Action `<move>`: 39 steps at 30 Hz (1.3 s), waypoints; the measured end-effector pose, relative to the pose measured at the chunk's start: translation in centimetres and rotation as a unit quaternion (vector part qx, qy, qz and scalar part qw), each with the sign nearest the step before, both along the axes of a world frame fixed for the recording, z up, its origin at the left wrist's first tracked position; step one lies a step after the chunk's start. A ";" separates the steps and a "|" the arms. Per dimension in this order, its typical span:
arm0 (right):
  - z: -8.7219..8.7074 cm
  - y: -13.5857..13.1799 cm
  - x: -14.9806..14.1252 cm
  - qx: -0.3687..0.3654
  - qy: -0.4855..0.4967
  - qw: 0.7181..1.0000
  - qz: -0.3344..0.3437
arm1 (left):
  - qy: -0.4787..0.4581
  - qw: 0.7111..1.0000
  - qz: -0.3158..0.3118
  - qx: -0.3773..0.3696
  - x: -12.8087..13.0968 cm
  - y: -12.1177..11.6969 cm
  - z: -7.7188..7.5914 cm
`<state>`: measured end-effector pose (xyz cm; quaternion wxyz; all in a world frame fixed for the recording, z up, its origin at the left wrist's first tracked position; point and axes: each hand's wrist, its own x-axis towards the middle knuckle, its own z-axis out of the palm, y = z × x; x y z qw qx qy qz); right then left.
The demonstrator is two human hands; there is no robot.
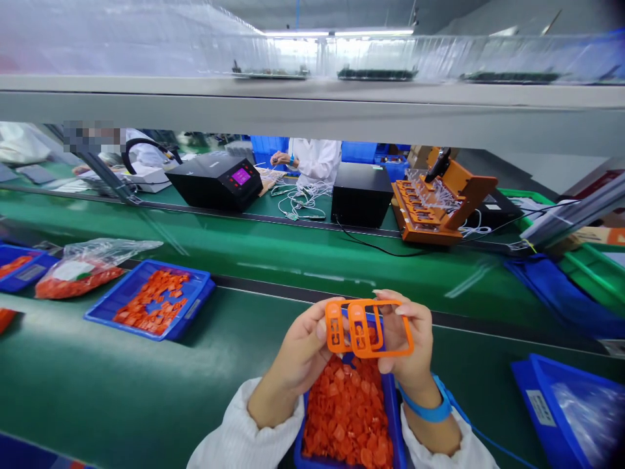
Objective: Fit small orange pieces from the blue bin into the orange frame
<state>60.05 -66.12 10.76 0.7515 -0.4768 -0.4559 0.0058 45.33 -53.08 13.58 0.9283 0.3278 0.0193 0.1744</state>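
By left grip point(306, 344) and right grip point(411, 339), orange plastic frames point(358, 314) are edge-clasped above the blue plastic tray point(393, 417), likely for visibility.

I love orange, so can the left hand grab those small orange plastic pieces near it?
Probably yes: the small orange plastic pieces lie uncovered in a blue plastic tray near the left hand, though it's busy holding an orange rectangular plastic frame.
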 end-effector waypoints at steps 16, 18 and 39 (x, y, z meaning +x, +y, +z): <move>0.6 0.4 -0.8 -0.049 -0.020 0.997 0.056 | 0.006 0.999 -0.035 -0.019 0.4 -0.5 -0.2; 0.2 0.4 -0.8 -0.037 0.001 0.996 0.084 | 0.005 0.999 -0.032 -0.025 0.6 -0.7 -0.6; -4.2 1.6 0.1 -0.306 -0.044 0.917 0.254 | 0.101 0.810 0.274 0.508 -8.6 2.6 -9.0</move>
